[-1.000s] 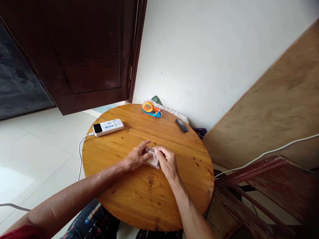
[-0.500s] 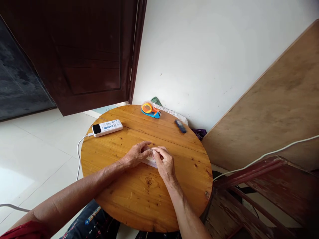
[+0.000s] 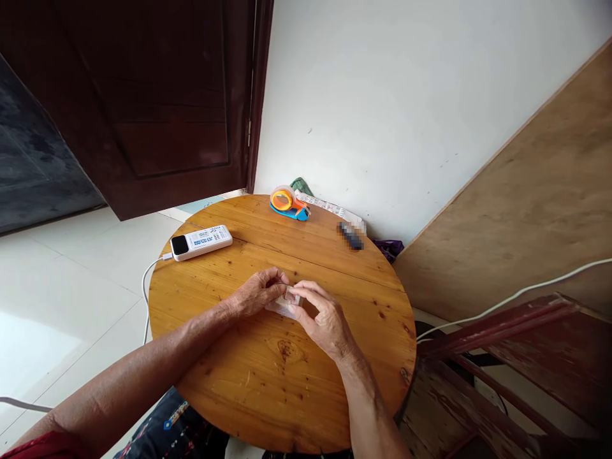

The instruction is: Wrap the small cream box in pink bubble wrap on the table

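A small pale, partly see-through box [image 3: 284,308] sits at the middle of the round wooden table [image 3: 287,395], between my two hands. My left hand [image 3: 261,292] is closed on its left side, fingers bent over the back edge. At the right side, my right hand [image 3: 321,312] grips the same box, thumb at the front corner and fingertips on the top. Something reddish shows on or through the top, too small to make out. My fingers cover part of the box.
A white power bank [image 3: 203,242] with a cable lies at the table's left. An orange and blue tape dispenser [image 3: 289,204] stands at the back, and a dark blurred object [image 3: 350,236] lies at the back right.
My right hand has spread its thumb and fingers wider around the box and shifted slightly right. My left fingers have curled in. The view has shifted a little.
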### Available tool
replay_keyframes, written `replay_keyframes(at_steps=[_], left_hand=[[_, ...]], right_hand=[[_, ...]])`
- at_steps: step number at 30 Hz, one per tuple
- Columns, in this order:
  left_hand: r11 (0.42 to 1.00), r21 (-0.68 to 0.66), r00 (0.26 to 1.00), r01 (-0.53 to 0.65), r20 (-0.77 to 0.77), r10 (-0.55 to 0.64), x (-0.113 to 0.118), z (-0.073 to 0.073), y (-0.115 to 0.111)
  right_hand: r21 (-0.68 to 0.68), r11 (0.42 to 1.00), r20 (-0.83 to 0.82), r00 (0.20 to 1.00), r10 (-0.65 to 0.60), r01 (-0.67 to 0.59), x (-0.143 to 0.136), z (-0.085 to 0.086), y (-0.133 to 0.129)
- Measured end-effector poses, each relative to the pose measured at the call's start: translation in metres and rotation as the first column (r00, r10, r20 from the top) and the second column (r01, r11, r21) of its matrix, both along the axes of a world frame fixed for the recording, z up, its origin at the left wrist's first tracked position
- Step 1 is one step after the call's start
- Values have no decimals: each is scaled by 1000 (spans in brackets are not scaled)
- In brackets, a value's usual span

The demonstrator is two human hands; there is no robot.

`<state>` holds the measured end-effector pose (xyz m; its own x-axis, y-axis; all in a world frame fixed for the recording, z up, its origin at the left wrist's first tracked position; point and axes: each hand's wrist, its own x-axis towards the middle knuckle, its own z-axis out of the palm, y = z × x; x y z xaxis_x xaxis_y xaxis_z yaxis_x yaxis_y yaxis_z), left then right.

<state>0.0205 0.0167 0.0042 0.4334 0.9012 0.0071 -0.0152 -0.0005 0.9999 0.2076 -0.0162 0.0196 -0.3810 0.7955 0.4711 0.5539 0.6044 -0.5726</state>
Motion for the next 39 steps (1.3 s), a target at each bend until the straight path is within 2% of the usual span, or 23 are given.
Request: replay_keyframes(at_steps=[4, 10, 16, 21, 25, 29, 32, 35, 39], left_hand=[[1000, -12, 1000, -18, 0, 18, 1, 2, -2], [987, 106, 986, -118, -106, 129, -4, 2, -1], [989, 93, 988, -114, -96, 123, -5, 4, -2], [981, 111, 980, -158, -104, 169, -3, 4, -4], [986, 79, 983, -149, -99, 156, -2, 2, -3], [983, 113, 984, -144, -87, 154, -2, -1, -2], [984, 91, 983, -155, -88, 163, -2, -1, -2], [987, 57, 984, -149, -88, 154, -1, -1, -3], [985, 66, 985, -157, -67, 161, 0, 0, -4]], right_hand=[[45, 999, 86, 996, -32, 28, 1, 0, 0], [108, 993, 118, 991, -57, 44, -1, 0, 0], [147, 988, 151, 986, -64, 41, -2, -2, -1], [39, 998, 55, 997, -55, 53, 2, -2, -4], [-22, 998, 82, 995, -62, 64, 1, -5, -3], [15, 999, 95, 995, -44, 43, -4, -4, -3], [44, 998, 0, 999, -46, 46, -1, 2, -5], [-58, 995, -86, 992, -90, 85, 8, 5, -4], [-233, 969, -18, 997, -81, 75, 13, -2, -2]])
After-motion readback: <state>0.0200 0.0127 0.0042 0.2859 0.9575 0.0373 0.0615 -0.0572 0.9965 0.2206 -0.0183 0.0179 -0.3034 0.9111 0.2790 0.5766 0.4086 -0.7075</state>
